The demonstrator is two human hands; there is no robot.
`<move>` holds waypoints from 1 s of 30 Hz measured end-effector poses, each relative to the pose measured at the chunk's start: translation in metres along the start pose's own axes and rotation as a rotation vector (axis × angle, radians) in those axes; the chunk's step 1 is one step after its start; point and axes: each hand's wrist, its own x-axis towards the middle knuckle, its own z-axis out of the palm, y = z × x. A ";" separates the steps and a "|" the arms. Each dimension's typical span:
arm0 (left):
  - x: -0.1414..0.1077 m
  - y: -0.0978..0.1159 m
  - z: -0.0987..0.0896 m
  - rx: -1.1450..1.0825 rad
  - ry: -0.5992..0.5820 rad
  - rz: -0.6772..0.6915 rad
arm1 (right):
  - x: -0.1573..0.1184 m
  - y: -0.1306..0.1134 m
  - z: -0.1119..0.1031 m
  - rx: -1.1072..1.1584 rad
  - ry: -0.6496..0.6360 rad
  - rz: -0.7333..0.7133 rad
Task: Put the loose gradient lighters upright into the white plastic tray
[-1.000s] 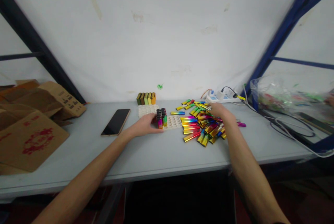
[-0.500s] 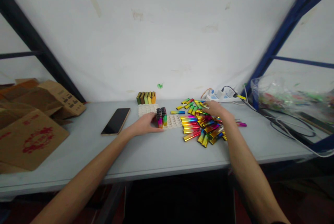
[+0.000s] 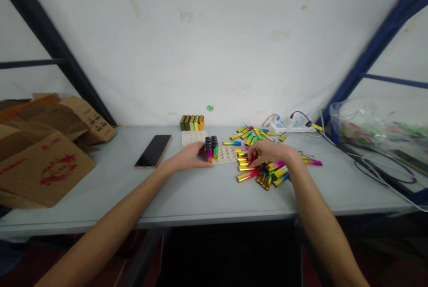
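My left hand (image 3: 191, 157) is curved around the left side of a pale tray with round holes (image 3: 226, 155), thumb in front and fingers partly hidden behind. Shiny upright lighters (image 3: 209, 149), black-topped with purple, red and green bodies, stand in rows at that end of the tray, against the hand. Over a loose pile of metallic rainbow-and-gold lighters (image 3: 267, 181) reaches my right hand (image 3: 270, 151). Its thumb and index finger are bent and apart, at the red-and-gold ones on the left of the pile; I see nothing lifted between them.
A second pale tray (image 3: 194, 137) lies behind, near a block of yellow-green lighters (image 3: 191, 123) against the wall. A phone (image 3: 154, 150) rests to the left, beyond it cardboard boxes (image 3: 63, 169). At the back right are a power strip (image 3: 287, 124), cables and a plastic bag (image 3: 354, 117).
My right hand has come from the back of the pile towards me and leftward, to its left part. The left hand stays at the tray. The view has shifted slightly.
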 end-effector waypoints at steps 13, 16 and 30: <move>0.000 -0.001 0.000 -0.008 -0.003 0.014 | 0.003 -0.004 0.003 -0.059 0.036 0.034; 0.000 -0.002 0.001 -0.001 -0.007 0.023 | 0.006 -0.005 0.006 -0.069 0.023 0.026; 0.001 -0.002 0.001 -0.006 0.002 0.016 | -0.001 -0.023 -0.005 0.214 0.499 -0.154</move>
